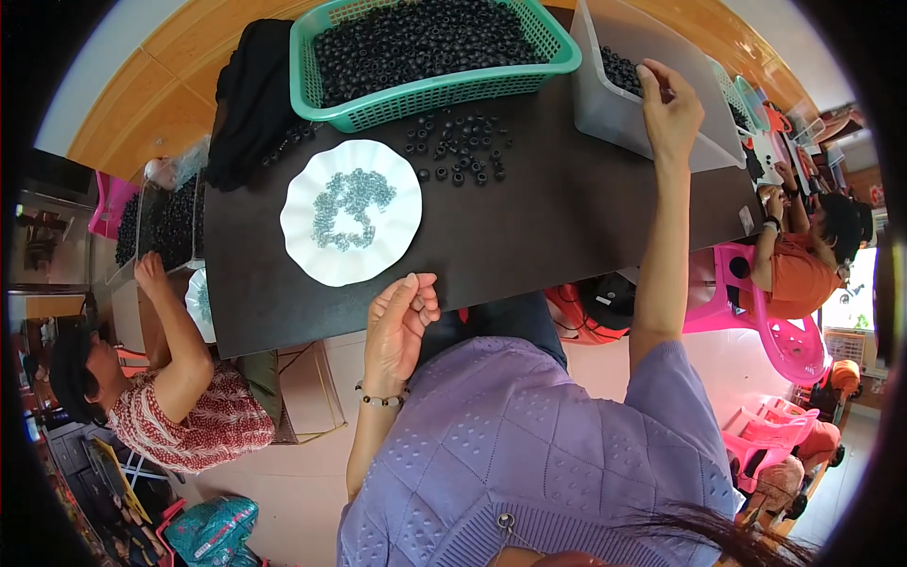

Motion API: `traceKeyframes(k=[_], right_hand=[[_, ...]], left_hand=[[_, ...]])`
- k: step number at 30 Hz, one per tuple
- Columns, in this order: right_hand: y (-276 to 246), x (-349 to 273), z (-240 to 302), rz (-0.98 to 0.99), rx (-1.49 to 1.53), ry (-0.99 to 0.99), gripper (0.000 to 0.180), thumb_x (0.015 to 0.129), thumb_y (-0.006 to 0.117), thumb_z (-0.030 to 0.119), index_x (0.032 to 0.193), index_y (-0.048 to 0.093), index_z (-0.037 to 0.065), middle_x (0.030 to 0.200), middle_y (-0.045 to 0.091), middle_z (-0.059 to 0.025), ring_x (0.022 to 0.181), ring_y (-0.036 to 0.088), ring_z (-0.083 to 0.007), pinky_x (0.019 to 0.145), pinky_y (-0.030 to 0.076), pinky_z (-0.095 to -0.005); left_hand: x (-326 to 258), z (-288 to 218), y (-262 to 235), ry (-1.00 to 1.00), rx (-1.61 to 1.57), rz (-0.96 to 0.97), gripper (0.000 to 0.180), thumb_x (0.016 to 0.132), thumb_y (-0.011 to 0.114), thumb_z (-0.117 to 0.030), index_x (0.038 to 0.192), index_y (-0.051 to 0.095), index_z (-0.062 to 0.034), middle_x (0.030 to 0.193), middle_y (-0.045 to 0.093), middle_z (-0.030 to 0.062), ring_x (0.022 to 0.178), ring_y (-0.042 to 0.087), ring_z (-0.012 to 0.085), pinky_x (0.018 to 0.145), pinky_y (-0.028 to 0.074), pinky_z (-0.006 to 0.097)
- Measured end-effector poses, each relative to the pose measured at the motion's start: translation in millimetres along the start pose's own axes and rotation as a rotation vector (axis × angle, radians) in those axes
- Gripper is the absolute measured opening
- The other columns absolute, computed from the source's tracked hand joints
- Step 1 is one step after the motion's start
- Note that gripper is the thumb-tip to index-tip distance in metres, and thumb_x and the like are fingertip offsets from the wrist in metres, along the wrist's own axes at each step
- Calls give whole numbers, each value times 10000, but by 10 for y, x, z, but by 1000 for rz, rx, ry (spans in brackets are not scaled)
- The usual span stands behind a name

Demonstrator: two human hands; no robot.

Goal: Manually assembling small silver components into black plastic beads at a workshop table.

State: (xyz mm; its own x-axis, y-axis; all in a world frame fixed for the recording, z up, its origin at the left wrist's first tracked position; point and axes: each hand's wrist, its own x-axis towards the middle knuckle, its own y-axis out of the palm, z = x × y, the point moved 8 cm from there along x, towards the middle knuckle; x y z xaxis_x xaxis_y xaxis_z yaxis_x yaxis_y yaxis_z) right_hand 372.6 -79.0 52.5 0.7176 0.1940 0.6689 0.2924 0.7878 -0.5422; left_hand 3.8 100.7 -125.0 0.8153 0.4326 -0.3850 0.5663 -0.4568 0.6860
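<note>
My right hand [673, 115] reaches over the near rim of a translucent plastic bin [619, 113] at the far right. Its fingers are bent together, and a dark spot shows between them, too small to name. Inside the bin lie black parts [619, 71]. My left hand [399, 326] is held at the table's front edge with thumb and fingertips pinched; what they hold, if anything, is hidden. Just beyond it stands a white wavy-rimmed plate [304, 248] bearing small clear pieces [354, 200]. Loose black ring-shaped parts [463, 146] are scattered behind the plate.
A green plastic basket [435, 92] heaped with black parts stands at the back of the dark table [529, 222]. Black cloth [253, 99] lies at the left corner. One person [184, 397] sits at left, another [794, 274] at right near pink chairs [737, 283].
</note>
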Motion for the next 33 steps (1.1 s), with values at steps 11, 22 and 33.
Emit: traceKeyframes(k=[11, 22, 33], right_hand=[[753, -1139, 836, 583, 279, -175, 165, 828, 672, 61, 990, 685, 39, 868, 664, -88, 747, 606, -185, 682, 482, -289], [1075, -1226, 838, 700, 154, -248, 250, 816, 597, -30, 1033, 676, 67, 892, 653, -95, 854, 582, -271, 768, 474, -347], [1234, -1174, 967, 680, 179, -348, 219, 811, 640, 22, 1020, 686, 69, 845, 631, -78, 869, 564, -262, 783, 470, -355]], left_hand=[[-11, -12, 11, -14, -10, -3, 229, 964, 570, -182, 988, 676, 18, 807, 640, 35, 717, 565, 109, 642, 470, 268], [29, -4, -22, -14, -6, 27, 269, 970, 572, -210, 1026, 669, 35, 815, 651, 43, 726, 592, 102, 664, 507, 257], [16, -8, 1, -11, 11, 38, 265, 979, 556, -212, 1024, 670, 24, 819, 649, 37, 734, 591, 103, 664, 512, 263]])
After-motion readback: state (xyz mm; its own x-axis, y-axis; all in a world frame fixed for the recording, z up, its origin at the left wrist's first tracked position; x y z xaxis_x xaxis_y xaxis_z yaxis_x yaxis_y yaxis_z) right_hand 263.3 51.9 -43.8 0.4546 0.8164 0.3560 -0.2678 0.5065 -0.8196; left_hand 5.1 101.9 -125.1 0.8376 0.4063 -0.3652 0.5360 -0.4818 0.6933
